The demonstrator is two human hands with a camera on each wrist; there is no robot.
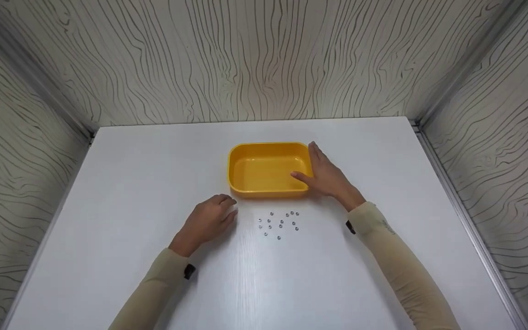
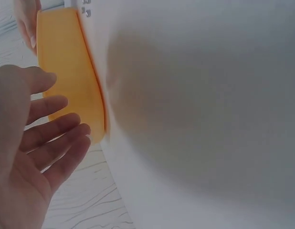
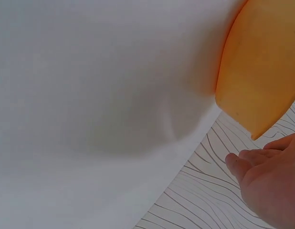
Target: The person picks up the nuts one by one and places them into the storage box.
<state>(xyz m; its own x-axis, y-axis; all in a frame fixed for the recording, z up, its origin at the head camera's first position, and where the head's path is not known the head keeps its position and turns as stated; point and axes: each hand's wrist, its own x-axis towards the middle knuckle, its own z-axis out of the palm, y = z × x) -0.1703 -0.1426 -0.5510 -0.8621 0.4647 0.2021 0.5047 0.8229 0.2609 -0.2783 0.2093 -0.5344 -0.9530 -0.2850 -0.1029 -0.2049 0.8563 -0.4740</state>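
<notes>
Grain-patterned walls (image 1: 245, 59) are set around a white table (image 1: 337, 275), where a yellow tray (image 1: 268, 176) is placed towards twelve o'clock. Its rim is straddled by the right hand (image 1: 330, 178) at three, fingers extended; firm contact cannot be confirmed. Nothing is held by the left hand (image 1: 206, 222), loosely bent at seven. Small silvery pieces (image 1: 282, 222) are scattered at six. Tray positioning is seemingly in hand; for any shift, a firmer rim hold is probably needed. Its opening is turned upward, its long axis laid nine to three.

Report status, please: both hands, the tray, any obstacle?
Left hand empty, near tray. Right hand at tray's right end, contact unclear. Tray looks empty, shiny bits before it. No obstacle seen.
</notes>
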